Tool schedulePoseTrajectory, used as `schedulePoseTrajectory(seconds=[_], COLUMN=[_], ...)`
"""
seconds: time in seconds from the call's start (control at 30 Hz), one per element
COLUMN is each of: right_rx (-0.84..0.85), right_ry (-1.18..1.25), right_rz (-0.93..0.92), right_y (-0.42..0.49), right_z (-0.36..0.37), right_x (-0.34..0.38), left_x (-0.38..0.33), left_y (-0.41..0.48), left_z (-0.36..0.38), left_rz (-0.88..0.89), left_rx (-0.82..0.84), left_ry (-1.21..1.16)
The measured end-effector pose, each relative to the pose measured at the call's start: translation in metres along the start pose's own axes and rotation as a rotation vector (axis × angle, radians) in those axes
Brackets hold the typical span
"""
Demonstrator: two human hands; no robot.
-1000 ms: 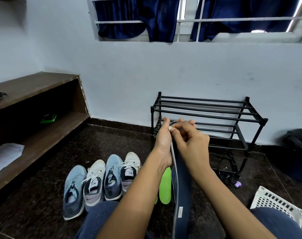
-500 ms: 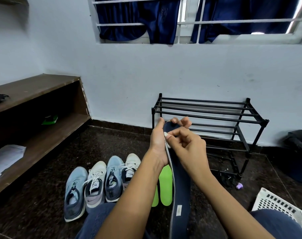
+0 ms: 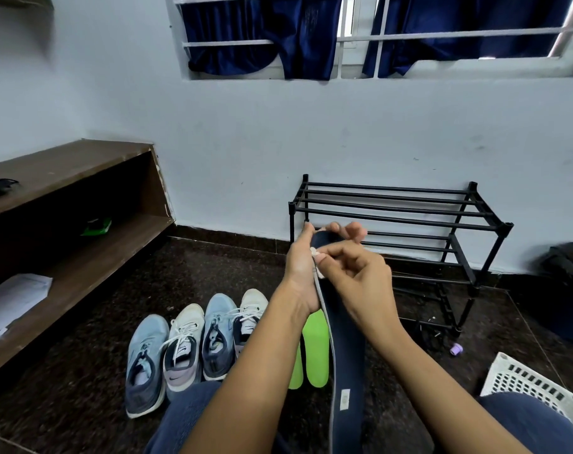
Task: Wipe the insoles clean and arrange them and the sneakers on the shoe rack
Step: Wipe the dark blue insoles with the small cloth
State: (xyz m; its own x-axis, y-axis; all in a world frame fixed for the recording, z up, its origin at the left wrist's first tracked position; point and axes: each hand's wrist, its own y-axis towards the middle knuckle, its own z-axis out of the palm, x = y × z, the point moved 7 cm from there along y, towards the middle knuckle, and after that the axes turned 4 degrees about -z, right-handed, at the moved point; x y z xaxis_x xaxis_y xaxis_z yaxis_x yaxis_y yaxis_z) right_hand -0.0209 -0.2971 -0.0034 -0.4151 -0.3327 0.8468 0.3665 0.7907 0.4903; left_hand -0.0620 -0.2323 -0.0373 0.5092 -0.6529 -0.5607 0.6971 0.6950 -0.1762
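Left hand [image 3: 300, 273] grips the navy insole [image 3: 345, 339] upright; right hand [image 3: 360, 283] fingers pinch a small white wipe [image 3: 317, 255] against its edge.

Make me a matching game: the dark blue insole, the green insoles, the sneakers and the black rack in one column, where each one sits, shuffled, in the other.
Things:
1. dark blue insole
2. green insoles
3. sneakers
4. shoe rack

Places:
A. standing against the wall
B. held up off the floor
C. four in a row on the floor
D. lying flat on the floor, right of the shoes

Pairs: 1-B, 2-D, 3-C, 4-A. The left hand grips the insole's toe end; the right hand pinches a small white wipe against it.
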Motion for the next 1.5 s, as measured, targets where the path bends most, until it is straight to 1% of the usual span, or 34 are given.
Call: schedulePoseTrajectory(seconds=[0.07,0.13,0.23,0.3,0.4,0.47,0.53,0.57,0.7,0.77,0.8,0.9,1.03,1.13,1.17,1.23,1.33,1.4,1.43,1.5], right_rx=[0.063,0.054,-0.023,-0.092,-0.164,-0.203,-0.198,-0.170,0.024,0.083,0.079,-0.018,-0.155,-0.236,-0.238,-0.187,-0.024,0.050,0.056,0.031], right_ry=[0.087,0.059,-0.076,-0.191,-0.366,-0.395,-0.346,-0.292,0.021,0.090,0.081,-0.103,-0.340,-0.429,-0.410,-0.299,-0.036,0.085,0.086,-0.008], right_rz=[0.026,0.008,-0.059,-0.133,-0.251,-0.244,-0.189,-0.149,0.021,0.039,0.027,-0.059,-0.220,-0.262,-0.247,-0.173,-0.036,0.006,0.004,-0.038], right_y=[-0.004,-0.003,0.002,0.008,0.014,0.015,0.013,0.012,0.002,-0.001,-0.002,0.002,0.011,0.012,0.011,0.008,-0.001,-0.006,-0.008,-0.006], right_z=[0.004,0.004,-0.003,-0.009,-0.013,-0.014,-0.014,-0.012,0.000,0.004,0.004,-0.004,-0.014,-0.016,-0.016,-0.013,-0.002,0.005,0.007,0.004], right_x=[0.001,0.001,0.001,0.003,0.009,0.008,0.004,0.002,-0.004,-0.004,-0.003,-0.001,0.005,0.009,0.009,0.004,-0.004,-0.006,-0.007,-0.009], left_x=[-0.007,-0.007,0.003,0.010,0.017,0.020,0.019,0.018,0.002,-0.005,-0.005,0.004,0.016,0.018,0.017,0.015,0.003,-0.005,-0.006,-0.003], left_y=[0.000,-0.001,-0.002,-0.005,-0.006,-0.005,-0.004,-0.004,-0.001,0.001,0.001,-0.001,-0.004,-0.001,0.001,0.004,0.005,0.005,0.005,0.003], left_z=[0.000,0.001,0.002,0.003,0.005,0.003,0.001,0.000,-0.002,-0.003,-0.003,-0.002,-0.002,-0.007,-0.008,-0.009,-0.009,-0.010,-0.009,-0.010], left_rz=[0.027,0.033,0.014,-0.002,-0.026,-0.047,-0.070,-0.076,-0.015,0.019,0.025,-0.003,-0.053,-0.049,-0.039,-0.027,0.014,0.045,0.050,0.049], left_rx=[-0.003,-0.017,-0.050,-0.078,-0.076,-0.075,-0.065,-0.057,-0.022,-0.019,-0.020,-0.045,-0.097,-0.134,-0.128,-0.091,-0.053,-0.035,-0.024,-0.045], left_ry=[-0.031,-0.027,0.032,0.053,0.124,0.148,0.153,0.148,0.016,-0.010,-0.004,0.072,0.229,0.275,0.272,0.226,0.111,0.052,0.049,0.099])
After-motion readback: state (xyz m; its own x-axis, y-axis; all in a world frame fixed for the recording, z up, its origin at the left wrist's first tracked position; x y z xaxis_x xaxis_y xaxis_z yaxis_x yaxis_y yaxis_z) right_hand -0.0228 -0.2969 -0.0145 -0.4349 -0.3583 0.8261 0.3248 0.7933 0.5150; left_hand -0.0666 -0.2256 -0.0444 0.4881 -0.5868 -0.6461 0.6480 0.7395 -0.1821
